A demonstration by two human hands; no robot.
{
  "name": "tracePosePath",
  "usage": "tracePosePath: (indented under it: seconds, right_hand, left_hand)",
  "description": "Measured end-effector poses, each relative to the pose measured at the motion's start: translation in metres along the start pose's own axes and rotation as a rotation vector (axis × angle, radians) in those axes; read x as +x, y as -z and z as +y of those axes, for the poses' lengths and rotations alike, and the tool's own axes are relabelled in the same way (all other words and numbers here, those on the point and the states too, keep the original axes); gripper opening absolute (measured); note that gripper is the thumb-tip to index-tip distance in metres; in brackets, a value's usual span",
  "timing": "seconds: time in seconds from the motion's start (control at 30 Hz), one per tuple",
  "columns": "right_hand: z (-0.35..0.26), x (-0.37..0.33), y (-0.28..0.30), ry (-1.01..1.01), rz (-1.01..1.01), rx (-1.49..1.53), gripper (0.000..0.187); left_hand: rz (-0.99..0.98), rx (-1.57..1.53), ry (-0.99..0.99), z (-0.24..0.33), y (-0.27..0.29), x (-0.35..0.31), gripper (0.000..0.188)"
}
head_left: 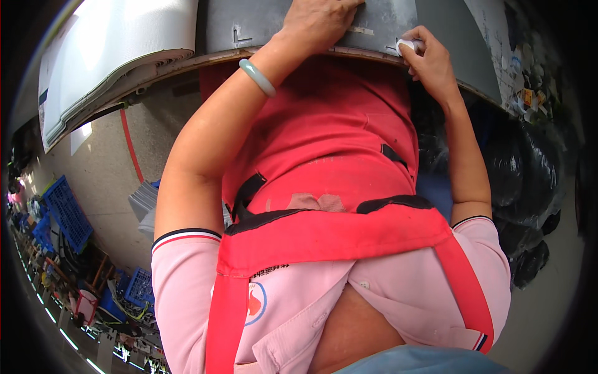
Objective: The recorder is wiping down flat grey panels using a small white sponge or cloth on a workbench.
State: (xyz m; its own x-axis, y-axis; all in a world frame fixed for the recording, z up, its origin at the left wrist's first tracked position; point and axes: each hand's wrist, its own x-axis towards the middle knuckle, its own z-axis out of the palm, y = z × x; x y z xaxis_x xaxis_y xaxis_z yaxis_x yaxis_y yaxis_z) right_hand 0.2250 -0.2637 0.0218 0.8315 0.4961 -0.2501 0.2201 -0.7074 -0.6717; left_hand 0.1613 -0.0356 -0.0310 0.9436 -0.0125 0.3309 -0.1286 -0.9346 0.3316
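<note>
At the top of the view, my left hand [319, 25] rests over a dark grey flat surface [261, 15], a pale green bangle [257, 77] on its wrist. Its fingertips run off the upper edge, so their grip is hidden. My right hand [434, 65] is closed in a pinch on a small white wad [408, 46], held at the surface's near edge. The wad's material cannot be made out. A black L-shaped mark [240, 36] shows on the grey surface left of my left hand. A pale strip [360, 30] lies between my two hands.
A thick stack of white sheets [124, 37] lies at the left of the work table. Black plastic bags [520, 168] stand on the floor at right. Blue plastic crates [67, 213] are at left. My red apron [324, 137] touches the table's near edge.
</note>
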Motion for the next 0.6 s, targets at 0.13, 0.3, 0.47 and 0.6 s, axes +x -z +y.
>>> tracePosePath:
  seconds: [0.13,0.3,0.47,0.6]
  right_hand:
    - [-0.006,0.018,0.019,-0.029,-0.15,0.059,0.023]
    - [0.0,0.091,0.023,0.141,0.147,0.105,0.022]
    - [0.008,0.166,0.024,0.428,0.306,-0.215,0.022]
    - [0.003,0.19,0.021,0.6,0.286,-0.368,0.018]
  left_hand:
    - [0.251,0.171,-0.09,-0.004,-0.008,-0.013,0.027]
    - [0.062,0.061,-0.024,-0.002,-0.019,-0.017,0.036]
    - [0.086,0.025,-0.022,0.0,-0.015,-0.015,0.034]
    - [0.082,0.019,-0.009,-0.003,-0.014,-0.013,0.034]
